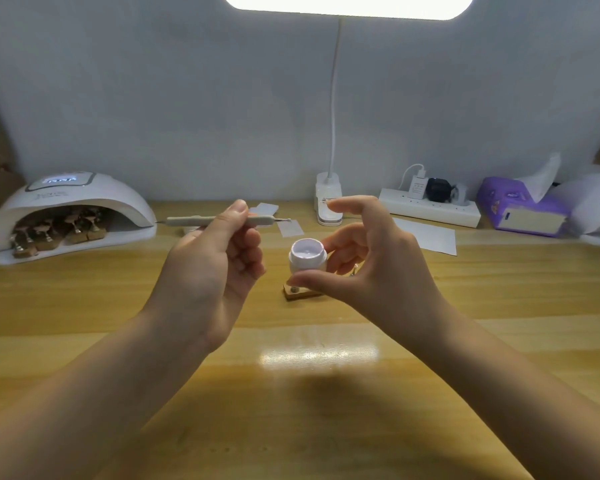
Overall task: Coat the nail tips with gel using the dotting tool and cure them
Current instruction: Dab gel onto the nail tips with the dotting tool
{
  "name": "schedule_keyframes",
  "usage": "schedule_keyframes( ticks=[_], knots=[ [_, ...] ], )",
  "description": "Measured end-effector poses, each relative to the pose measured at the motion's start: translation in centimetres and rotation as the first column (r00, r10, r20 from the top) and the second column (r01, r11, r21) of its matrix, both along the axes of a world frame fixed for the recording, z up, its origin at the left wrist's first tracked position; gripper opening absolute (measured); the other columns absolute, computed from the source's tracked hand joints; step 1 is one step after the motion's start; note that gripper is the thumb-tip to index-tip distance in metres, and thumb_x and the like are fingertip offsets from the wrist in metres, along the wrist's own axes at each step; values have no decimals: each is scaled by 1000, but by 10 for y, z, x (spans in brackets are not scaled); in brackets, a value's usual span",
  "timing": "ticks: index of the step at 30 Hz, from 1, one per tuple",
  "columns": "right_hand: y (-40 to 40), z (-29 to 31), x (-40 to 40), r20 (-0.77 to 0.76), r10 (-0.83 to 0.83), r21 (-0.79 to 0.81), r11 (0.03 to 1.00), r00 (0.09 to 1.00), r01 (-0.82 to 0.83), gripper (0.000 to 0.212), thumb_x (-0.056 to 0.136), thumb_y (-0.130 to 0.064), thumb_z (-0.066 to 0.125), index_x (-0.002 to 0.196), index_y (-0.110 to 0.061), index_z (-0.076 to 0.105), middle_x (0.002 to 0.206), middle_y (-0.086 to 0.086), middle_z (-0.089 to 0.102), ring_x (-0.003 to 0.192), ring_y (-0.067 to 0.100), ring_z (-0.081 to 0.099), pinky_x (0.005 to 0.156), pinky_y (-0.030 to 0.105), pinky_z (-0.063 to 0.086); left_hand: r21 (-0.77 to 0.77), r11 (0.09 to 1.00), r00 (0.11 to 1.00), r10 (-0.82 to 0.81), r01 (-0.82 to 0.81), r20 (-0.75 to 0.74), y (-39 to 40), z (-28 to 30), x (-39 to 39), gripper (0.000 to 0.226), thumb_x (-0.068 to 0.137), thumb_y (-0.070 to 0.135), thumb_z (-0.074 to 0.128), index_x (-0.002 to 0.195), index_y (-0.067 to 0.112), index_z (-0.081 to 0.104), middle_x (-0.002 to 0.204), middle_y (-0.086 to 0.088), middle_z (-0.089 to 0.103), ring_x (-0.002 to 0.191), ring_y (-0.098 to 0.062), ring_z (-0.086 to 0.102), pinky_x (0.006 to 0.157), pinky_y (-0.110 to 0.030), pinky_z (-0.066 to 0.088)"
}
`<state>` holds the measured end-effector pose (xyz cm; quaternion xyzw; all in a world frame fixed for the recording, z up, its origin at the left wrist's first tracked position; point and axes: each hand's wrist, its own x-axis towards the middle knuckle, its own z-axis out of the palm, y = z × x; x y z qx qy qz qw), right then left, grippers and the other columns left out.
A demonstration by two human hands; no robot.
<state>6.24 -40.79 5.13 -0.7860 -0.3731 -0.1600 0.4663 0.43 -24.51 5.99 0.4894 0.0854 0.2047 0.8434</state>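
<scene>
Two bare forearms reach forward over a glossy, light wooden bench point(326, 393). The left hand point(208, 268) pinches a slim grey dotting tool point(222, 221) between thumb and curled fingers, holding it level, its small metal ball end pointing right. The right hand point(371, 258) grips a small round white gel jar point(307, 254), lid off, between thumb and middle fingers, with the index finger lifted above it. The jar is held above the bench, just right of the tool's tip. Directly below the jar, a small wooden nail-tip stand point(300, 292) sits on the bench, partly hidden by the thumb.

Farther back, white paper slips point(426, 235) lie flat behind the hands. At the far left, a white domed curing lamp point(73, 206) with a lit display shelters a row of wooden stands carrying nail tips point(58, 228). At the far centre, a white desk lamp base point(328, 202) rises on a thin neck to a bright panel overhead. To its right lie a white power strip point(430, 207) with plugs, a purple tissue pack point(523, 207), and the edge of a second white domed lamp point(596, 206), all against a pale wall
</scene>
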Motion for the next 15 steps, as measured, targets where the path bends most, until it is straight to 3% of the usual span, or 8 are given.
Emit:
schedule_keyframes(
  ticks=[9, 15],
  knots=[
    [-3, -1, 4, 1, -31, -4, 1000, 1000, 31, 85, 56, -60, 74, 126, -21, 45, 83, -16, 64, 73, 1, 63, 65, 14, 54, -122, 992, 996, -33, 22, -86, 2, -3, 4, 23, 90, 35, 63, 80, 14, 61, 53, 6, 51, 46, -7, 49, 43, -20, 43],
    [-7, -3, 8, -4, -70, -13, 997, 998, 70, 88, 55, -63, 72, 126, -19, 45, 82, -16, 64, 71, 3, 63, 65, 22, 55, -132, 991, 995, -34, 21, -92, 3, -4, 5, 28, 88, 38, 64, 75, 13, 62, 52, 6, 50, 45, -7, 47, 42, -20, 43]
  ],
)
